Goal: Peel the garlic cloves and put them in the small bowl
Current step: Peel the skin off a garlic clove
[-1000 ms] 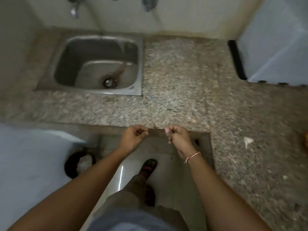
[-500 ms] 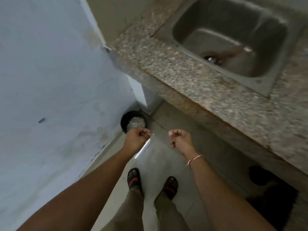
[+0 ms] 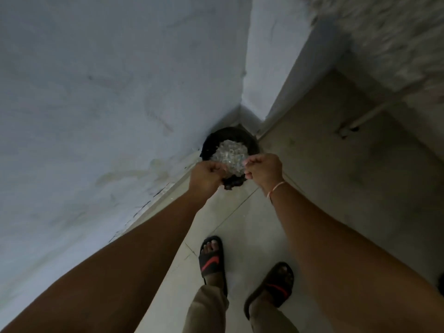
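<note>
From the head camera, the person stands on the floor and holds both hands out over a black bin. The bin sits on the floor, tucked into the corner where two pale walls meet. It has crinkly, shiny scraps piled inside.

The left hand has its fingers curled in tight. The right hand is curled too, with the thumb and fingers pressed together near the tips. I cannot tell what either hand holds, because anything in there is too small or hidden. No garlic clove and no small bowl can be seen here.

My guess is that peel is about to be dropped in the bin. Some things could go wrong. Light bits of peel could float off and land on the floor beside the bin, since the hands are high above it. If a good clove is mixed in, it could fall in with the rubbish.

The floor is pale smooth tile with thin lines. The left wall is bluish with stains near the bottom. A speckled stone counter edge shows at the top right. The person wears black sandals with red marks and a thin thread band on the right wrist. The room is dim.
</note>
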